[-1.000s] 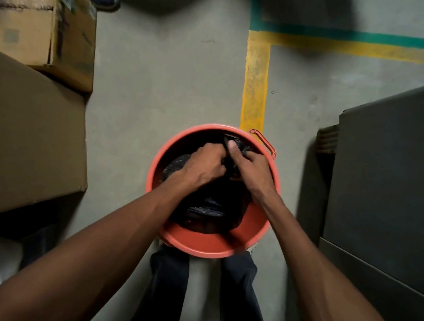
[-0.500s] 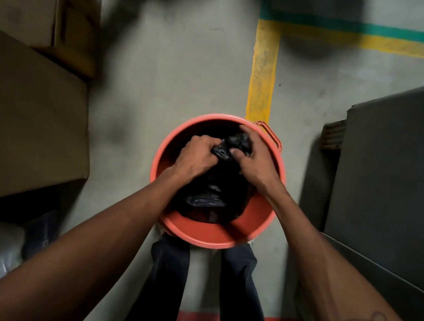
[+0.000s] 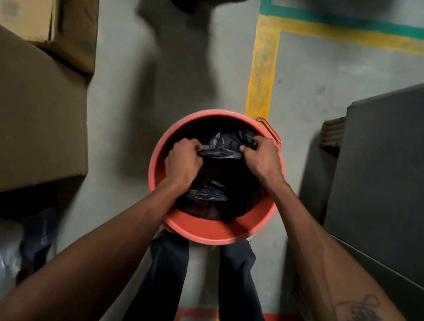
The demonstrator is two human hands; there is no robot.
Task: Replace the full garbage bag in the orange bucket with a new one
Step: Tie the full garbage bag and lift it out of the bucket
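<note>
Mid-frame, your left hand [image 3: 183, 161] and right hand [image 3: 262, 157] pinched the black bag [image 3: 212, 194] taut in curled fingers, probably to spread it across the orange bucket [image 3: 206, 231].

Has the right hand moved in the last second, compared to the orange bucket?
Yes. The right hand has shifted outward, away from the left hand and toward the handle of the orange bucket, stretching the black garbage bag between them.

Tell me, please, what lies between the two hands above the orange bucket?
In the head view, a taut band of the black garbage bag spans between left hand and right hand, both gripping it.
</note>
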